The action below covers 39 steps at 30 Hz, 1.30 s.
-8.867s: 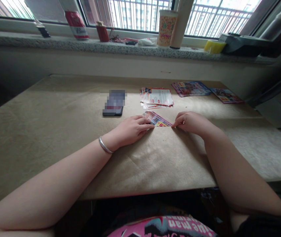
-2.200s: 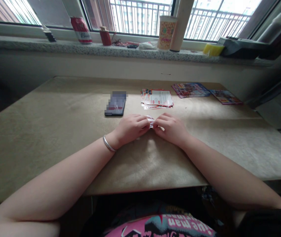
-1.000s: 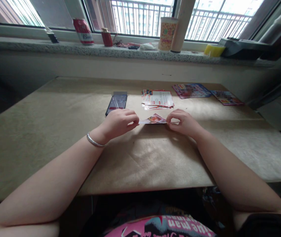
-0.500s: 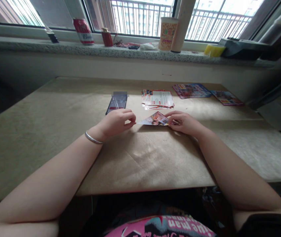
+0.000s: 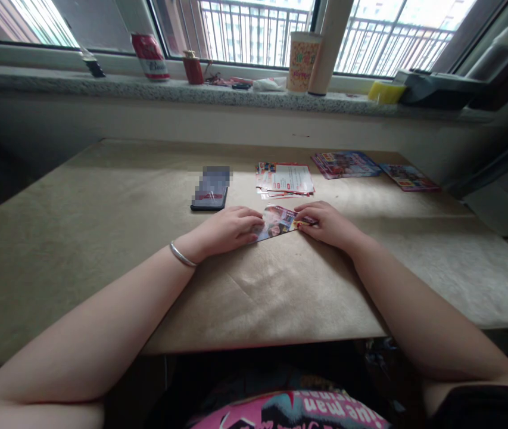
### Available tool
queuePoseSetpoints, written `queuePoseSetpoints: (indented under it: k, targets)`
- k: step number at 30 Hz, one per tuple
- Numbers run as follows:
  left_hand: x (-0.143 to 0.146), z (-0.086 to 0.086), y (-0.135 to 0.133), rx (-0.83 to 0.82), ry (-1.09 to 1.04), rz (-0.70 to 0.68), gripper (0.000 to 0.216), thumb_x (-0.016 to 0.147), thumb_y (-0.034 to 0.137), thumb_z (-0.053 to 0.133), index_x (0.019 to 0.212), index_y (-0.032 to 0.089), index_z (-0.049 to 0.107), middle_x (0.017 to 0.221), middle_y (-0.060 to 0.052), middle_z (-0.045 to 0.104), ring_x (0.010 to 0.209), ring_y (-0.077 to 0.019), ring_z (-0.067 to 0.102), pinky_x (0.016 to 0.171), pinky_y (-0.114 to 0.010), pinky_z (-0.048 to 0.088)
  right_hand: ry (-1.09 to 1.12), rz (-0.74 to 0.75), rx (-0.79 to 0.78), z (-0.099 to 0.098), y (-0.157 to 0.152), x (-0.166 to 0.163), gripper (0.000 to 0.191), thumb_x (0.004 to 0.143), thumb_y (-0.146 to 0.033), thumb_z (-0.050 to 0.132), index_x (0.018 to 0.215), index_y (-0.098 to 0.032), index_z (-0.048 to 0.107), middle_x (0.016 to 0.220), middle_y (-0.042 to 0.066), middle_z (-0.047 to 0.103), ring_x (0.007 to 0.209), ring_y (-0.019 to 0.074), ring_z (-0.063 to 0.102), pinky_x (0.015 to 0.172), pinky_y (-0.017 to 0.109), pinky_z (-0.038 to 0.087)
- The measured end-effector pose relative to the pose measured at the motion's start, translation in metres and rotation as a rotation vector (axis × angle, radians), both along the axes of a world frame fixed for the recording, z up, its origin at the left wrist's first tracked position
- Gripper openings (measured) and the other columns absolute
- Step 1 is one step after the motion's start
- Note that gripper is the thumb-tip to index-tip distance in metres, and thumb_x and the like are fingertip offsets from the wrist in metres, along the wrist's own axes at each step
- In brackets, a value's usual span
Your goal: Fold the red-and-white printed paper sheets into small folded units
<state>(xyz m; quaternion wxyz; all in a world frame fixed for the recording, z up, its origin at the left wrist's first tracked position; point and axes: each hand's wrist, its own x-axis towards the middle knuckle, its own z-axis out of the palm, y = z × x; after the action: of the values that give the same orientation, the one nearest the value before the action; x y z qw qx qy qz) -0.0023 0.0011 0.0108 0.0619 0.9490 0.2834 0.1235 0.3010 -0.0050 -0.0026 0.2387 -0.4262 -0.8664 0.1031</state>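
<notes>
A small folded sheet of glossy printed paper (image 5: 277, 222) lies on the table between my hands. My left hand (image 5: 236, 226) holds its left end, fingers close together over the edge. At the other end, my right hand (image 5: 327, 221) grips the paper between thumb and fingertips. Both thumbs are partly hidden. Just beyond my left hand rests a black phone (image 5: 211, 193), its screen partly blurred out. Behind the folded paper sits a stack of white and red printed sheets (image 5: 287, 179).
Colourful printed sheets (image 5: 347, 164) lie at the back right, with another small pile (image 5: 409, 177) beside them. On the stone windowsill (image 5: 236, 98) stand a red and white can (image 5: 150, 56), a red bottle (image 5: 193, 68), a paper cup (image 5: 302, 62) and a yellow object (image 5: 386, 92).
My left hand has moved slightly right and taken hold of the paper's left end. The paper, pointed like a triangle before, now shows a longer, lower, tilted shape.
</notes>
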Motion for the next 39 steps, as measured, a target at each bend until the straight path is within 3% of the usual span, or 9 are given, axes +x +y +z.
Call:
queuePoseSetpoints:
  k: [3,7,16,19,25,30,33,35,39]
  targets:
    - [0.003,-0.003,-0.002,-0.029,0.071,0.049,0.044,0.096,0.038,0.051,0.134,0.018,0.057,0.148,-0.011,0.049,0.135,-0.0258,0.045,0.114,-0.041,0.036,-0.05,-0.101,0.019,-0.001,0.0,-0.005,0.027,0.087,-0.034,0.062,0.11,-0.023,0.072,0.12,0.009,0.069,0.114,0.0268,0.059,0.103,0.047,0.047]
    - [0.006,-0.002,-0.005,-0.068,0.118,0.107,0.052,0.095,0.042,0.049,0.142,0.02,0.049,0.155,-0.01,0.04,0.143,-0.0263,0.037,0.118,-0.041,0.03,-0.112,-0.206,0.03,-0.008,0.002,-0.014,0.041,0.087,-0.039,0.061,0.12,-0.018,0.07,0.13,0.014,0.063,0.123,0.0327,0.054,0.107,0.051,0.043]
    - [0.009,0.002,-0.008,-0.096,0.119,0.103,0.057,0.094,0.044,0.049,0.146,0.02,0.044,0.157,-0.009,0.036,0.144,-0.027,0.033,0.119,-0.042,0.027,-0.075,-0.189,0.015,-0.014,0.007,-0.018,0.036,0.084,-0.033,0.061,0.114,-0.016,0.07,0.129,0.014,0.063,0.123,0.0306,0.054,0.109,0.048,0.041]
    - [0.009,0.002,-0.009,-0.083,0.089,0.063,0.051,0.094,0.038,0.049,0.141,0.021,0.05,0.155,-0.009,0.039,0.142,-0.0277,0.036,0.118,-0.044,0.03,-0.051,-0.18,0.01,-0.016,0.008,-0.021,0.034,0.082,-0.029,0.061,0.112,-0.015,0.069,0.127,0.014,0.065,0.122,0.0288,0.055,0.109,0.045,0.041]
    - [0.01,0.0,-0.005,-0.134,-0.036,-0.05,0.029,0.089,0.023,0.05,0.113,0.023,0.068,0.144,-0.006,0.053,0.136,-0.0249,0.044,0.116,-0.044,0.034,-0.125,-0.222,0.008,-0.013,0.005,-0.029,0.053,0.085,-0.039,0.058,0.13,-0.01,0.06,0.137,0.017,0.058,0.129,0.0324,0.05,0.112,0.047,0.039]
    - [0.009,0.001,-0.003,-0.244,-0.14,-0.108,0.02,0.09,0.03,0.053,0.098,0.021,0.069,0.129,-0.007,0.064,0.132,-0.021,0.05,0.113,-0.035,0.039,-0.163,-0.199,0.002,-0.011,0.005,-0.035,0.048,0.089,-0.044,0.055,0.126,-0.015,0.064,0.138,0.014,0.057,0.131,0.0319,0.048,0.113,0.048,0.037]
    - [0.012,-0.001,-0.006,-0.23,-0.118,0.003,0.038,0.09,0.038,0.054,0.123,0.02,0.062,0.135,-0.009,0.059,0.131,-0.0224,0.051,0.113,-0.036,0.039,-0.119,-0.198,-0.022,-0.012,0.005,-0.038,0.047,0.086,-0.044,0.06,0.123,-0.015,0.065,0.137,0.014,0.059,0.131,0.03,0.049,0.114,0.046,0.037]
    - [0.016,-0.004,-0.008,-0.18,-0.067,0.155,0.06,0.089,0.046,0.054,0.142,0.017,0.046,0.148,-0.013,0.047,0.138,-0.0269,0.043,0.117,-0.041,0.033,-0.102,-0.183,-0.032,-0.011,0.004,-0.041,0.051,0.084,-0.044,0.063,0.125,-0.014,0.063,0.138,0.015,0.057,0.132,0.0299,0.048,0.115,0.046,0.036]
    - [0.022,-0.009,-0.007,-0.159,0.074,0.371,0.084,0.087,0.062,0.051,0.15,0.01,0.034,0.158,-0.018,0.031,0.148,-0.0319,0.027,0.121,-0.045,0.024,-0.1,-0.102,-0.057,-0.009,-0.001,-0.044,0.057,0.084,-0.044,0.063,0.132,-0.014,0.059,0.143,0.016,0.054,0.135,0.0296,0.047,0.116,0.045,0.036]
